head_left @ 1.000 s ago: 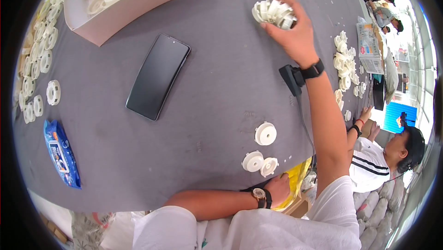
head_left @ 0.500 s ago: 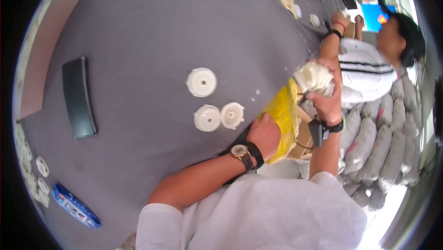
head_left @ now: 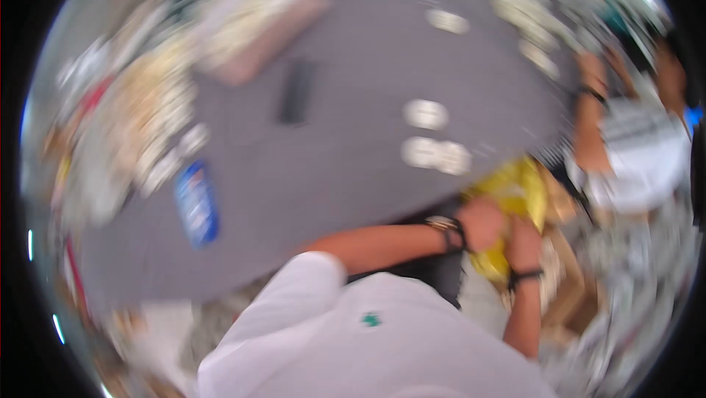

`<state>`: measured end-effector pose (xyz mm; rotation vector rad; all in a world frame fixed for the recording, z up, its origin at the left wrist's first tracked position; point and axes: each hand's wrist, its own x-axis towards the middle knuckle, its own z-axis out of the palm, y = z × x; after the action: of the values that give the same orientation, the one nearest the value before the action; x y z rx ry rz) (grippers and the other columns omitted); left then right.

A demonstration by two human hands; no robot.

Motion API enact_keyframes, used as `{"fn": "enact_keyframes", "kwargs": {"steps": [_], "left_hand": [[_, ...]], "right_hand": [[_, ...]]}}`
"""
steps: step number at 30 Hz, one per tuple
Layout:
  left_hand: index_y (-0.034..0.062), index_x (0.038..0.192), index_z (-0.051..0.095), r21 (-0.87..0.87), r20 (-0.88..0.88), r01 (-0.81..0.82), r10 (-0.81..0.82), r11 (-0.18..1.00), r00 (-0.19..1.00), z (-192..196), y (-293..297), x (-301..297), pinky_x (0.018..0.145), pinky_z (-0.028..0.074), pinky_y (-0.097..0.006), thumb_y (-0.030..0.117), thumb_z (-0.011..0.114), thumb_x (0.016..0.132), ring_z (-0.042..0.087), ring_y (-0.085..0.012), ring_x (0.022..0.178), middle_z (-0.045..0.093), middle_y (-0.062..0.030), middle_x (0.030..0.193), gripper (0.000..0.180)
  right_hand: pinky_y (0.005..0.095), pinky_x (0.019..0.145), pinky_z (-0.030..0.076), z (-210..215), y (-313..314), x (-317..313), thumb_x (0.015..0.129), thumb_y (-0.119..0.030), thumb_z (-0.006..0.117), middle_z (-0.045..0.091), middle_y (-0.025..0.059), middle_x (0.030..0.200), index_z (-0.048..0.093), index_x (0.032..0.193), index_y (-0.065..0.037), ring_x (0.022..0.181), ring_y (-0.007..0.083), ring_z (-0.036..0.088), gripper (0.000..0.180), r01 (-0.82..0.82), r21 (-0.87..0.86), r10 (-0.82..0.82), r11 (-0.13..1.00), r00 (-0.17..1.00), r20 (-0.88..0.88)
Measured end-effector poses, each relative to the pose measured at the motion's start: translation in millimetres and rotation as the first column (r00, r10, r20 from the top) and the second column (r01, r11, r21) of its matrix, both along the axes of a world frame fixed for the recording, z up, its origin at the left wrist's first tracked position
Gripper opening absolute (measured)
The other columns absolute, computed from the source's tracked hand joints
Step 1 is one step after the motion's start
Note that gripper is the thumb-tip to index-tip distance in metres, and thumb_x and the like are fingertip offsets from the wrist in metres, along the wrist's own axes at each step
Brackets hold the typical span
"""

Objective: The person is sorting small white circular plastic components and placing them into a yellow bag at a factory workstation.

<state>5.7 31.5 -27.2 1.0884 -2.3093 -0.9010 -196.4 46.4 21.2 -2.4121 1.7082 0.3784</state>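
Head view, strongly blurred by motion. Both hands meet at a yellow bag (head_left: 518,203) that hangs just past the near edge of the grey table (head_left: 353,141), at the person's right. The left hand (head_left: 482,223), a watch at its wrist, lies against the bag's near side; the right hand (head_left: 523,244), a dark band at its wrist, lies just beside it at the bag's lower part. Both sets of fingers appear curled onto the yellow film, but the blur hides whether they truly pinch it, so their grip cannot be told for certain.

The bag looks like thin, soft plastic: light, limp and likely slippery, with no shape of its own. It would best be taken at the gathered rim or mouth, both hands holding it spread, since a hold on the wall alone would let it fold and slide.

On the table, near the edge above the bag, lie three white round parts (head_left: 434,141). A dark flat phone (head_left: 296,91) lies further in, and a blue packet (head_left: 197,203) rests toward the left. Another person in a striped shirt (head_left: 636,152) is at the far right.
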Motion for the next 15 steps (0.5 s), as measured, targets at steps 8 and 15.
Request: {"fn": "enact_keyframes", "kwargs": {"steps": [8, 15], "left_hand": [[0.0083, 0.080, 0.080, -0.028, -0.012, -0.249, 0.248, 0.968, 0.969, 1, 6, -24, 0.071, 0.058, -0.049, 0.028, 0.066, 0.070, 0.074, -0.0387, 0.079, 0.076, -0.0171, 0.081, 0.026], [0.0049, 0.094, 0.083, -0.081, 0.117, -0.322, 0.330, 0.943, 0.937, -30, 33, 0, 0.080, 0.059, -0.049, 0.032, 0.064, 0.078, 0.075, -0.0386, 0.090, 0.079, -0.0205, 0.095, 0.036]], "right_hand": [[0.0546, 0.100, 0.051, 22, 7, 6, 0.087, -0.026, 0.077, 0.065, 0.0258, 0.132, 0.062, 0.137, -0.001, 0.123, 0.0402, 0.065, 0.058, -0.065, 0.193, 0.027, 0.979, 0.981, 0.192], [0.0679, 0.095, 0.047, -8, 11, -26, 0.086, -0.041, 0.075, 0.067, 0.0203, 0.126, 0.074, 0.126, -0.013, 0.124, 0.0412, 0.063, 0.048, 0.056, -0.036, -0.050, 0.998, 0.989, 0.138]]}}
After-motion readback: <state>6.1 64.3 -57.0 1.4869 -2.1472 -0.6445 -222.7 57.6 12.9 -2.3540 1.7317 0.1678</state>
